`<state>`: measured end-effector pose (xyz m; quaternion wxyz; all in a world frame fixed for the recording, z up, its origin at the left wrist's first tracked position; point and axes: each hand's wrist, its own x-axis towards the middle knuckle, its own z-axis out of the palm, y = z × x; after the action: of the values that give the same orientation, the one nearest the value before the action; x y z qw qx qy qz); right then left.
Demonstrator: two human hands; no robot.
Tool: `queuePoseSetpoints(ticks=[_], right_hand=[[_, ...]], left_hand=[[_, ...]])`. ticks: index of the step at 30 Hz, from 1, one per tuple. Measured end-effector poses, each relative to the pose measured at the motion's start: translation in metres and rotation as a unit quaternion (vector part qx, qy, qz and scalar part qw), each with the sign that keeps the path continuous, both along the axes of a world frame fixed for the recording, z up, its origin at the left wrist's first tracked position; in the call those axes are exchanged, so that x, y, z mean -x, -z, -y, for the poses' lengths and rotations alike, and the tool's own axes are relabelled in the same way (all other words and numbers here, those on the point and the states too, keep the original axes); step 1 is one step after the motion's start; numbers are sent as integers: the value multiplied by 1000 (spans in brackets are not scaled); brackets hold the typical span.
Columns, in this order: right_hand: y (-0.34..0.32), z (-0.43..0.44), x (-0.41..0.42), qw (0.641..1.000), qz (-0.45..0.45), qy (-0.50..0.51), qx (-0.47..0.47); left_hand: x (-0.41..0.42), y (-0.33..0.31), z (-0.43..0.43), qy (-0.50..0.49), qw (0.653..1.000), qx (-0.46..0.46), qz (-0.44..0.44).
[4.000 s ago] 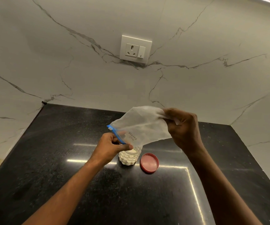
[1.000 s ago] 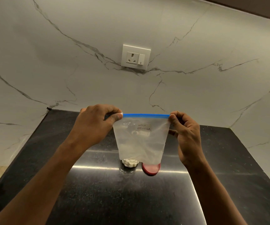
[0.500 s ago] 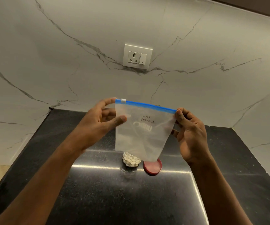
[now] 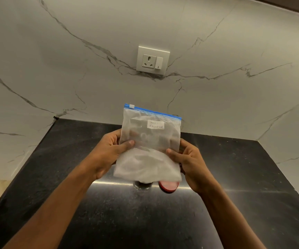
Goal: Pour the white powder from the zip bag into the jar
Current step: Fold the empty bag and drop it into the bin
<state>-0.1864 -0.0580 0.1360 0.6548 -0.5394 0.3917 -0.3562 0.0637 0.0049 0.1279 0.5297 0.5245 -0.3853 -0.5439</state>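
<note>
The zip bag point(image 4: 149, 142) stood upright at the centre of the frame, blue zip strip uppermost and sloping down toward the right, with a white slider at the upper left corner. The film was translucent and dusted white inside. A small white handwritten label sat near the top. The jar was almost wholly hidden behind the bag's lower edge; its state could not be determined.
</note>
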Motion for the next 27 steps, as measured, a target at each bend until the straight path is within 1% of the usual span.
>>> queuePoseSetpoints(ticks=[2,3,5,7,8,10,11,12,14,15,16,18,20,22,24,25,27], right_hand=[[0,2,3,1000,8,8,-14],[2,2,3,999,20,17,-31],[5,1,1,992,68,58,-95],[10,1,-3,970,135,104,-173],[12,1,-5,956,165,124,-208],[16,2,-5,936,200,149,-250],[17,2,-4,930,209,154,-260],[18,2,-3,927,213,156,-266],[19,3,-2,926,212,154,-271],[19,3,-1,928,207,150,-272],[20,2,-2,930,199,145,-273],[21,1,-4,938,175,128,-271],[20,-1,-6,946,154,104,-264],[18,-2,-6,952,168,88,-242],[17,-2,-3,956,215,60,-188],[18,-3,-2,962,221,44,-154],[21,-11,-7,980,175,21,-96]], left_hand=[[-4,1,-2,16,1000,-3,3],[-5,2,-3,18,1000,-5,-14],[-6,4,-3,11,995,-23,-95],[-5,7,-4,11,980,-46,-195],[-5,10,-5,18,973,-48,-225],[-8,11,-9,50,971,-34,-231],[-11,12,-11,74,976,-21,-206],[-14,12,-13,98,983,-9,-157],[-15,14,-14,133,991,7,-26],[-13,14,-13,137,990,12,19],[-9,14,-11,129,991,17,33],[3,9,-8,86,996,29,11],[12,6,-2,23,999,47,-15],[17,7,2,-26,997,62,-46],[21,10,5,-65,992,70,-79],[24,10,6,-81,990,72,-90],[30,11,5,-94,986,77,-112]])
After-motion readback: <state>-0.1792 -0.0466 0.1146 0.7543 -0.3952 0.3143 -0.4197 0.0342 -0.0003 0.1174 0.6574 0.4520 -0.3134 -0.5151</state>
